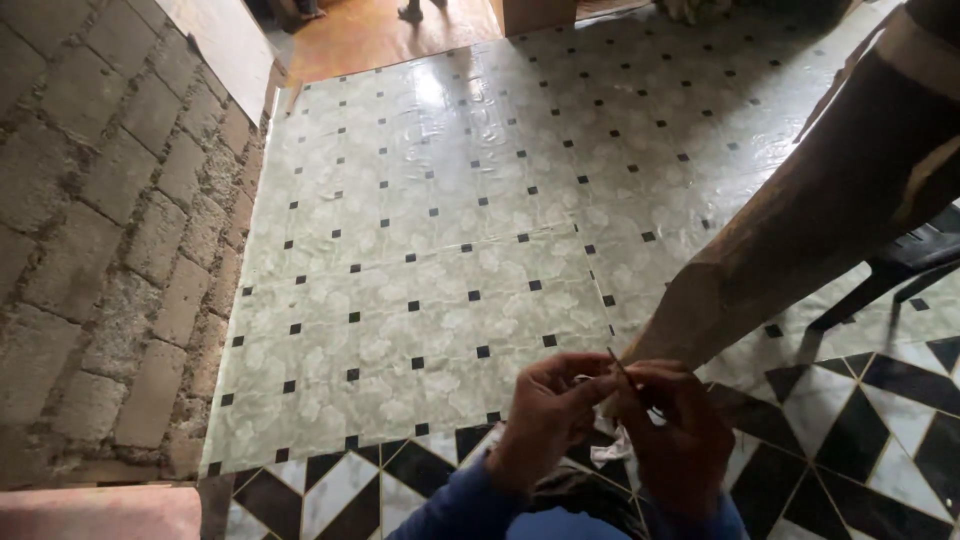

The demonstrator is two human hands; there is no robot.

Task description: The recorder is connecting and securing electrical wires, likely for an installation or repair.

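My left hand [545,415] and my right hand [680,430] are brought together low in the view, fingertips almost touching. The right hand's fingers pinch a thin dark needle-like stick [617,364] that points up and left. A small piece of white cloth or thread [610,450] hangs between and below the two hands; the left hand's fingertips seem to pinch its top end. Both wrists wear blue sleeves [470,505]. Which hand carries the cloth's weight is unclear.
A thick brown wooden post [820,210] slants from the upper right down to just behind my hands. A rough brick wall [100,220] runs along the left. Pale patterned vinyl flooring [440,200] covers the floor. A dark chair leg [880,275] stands at right. A doorway [370,30] lies far ahead.
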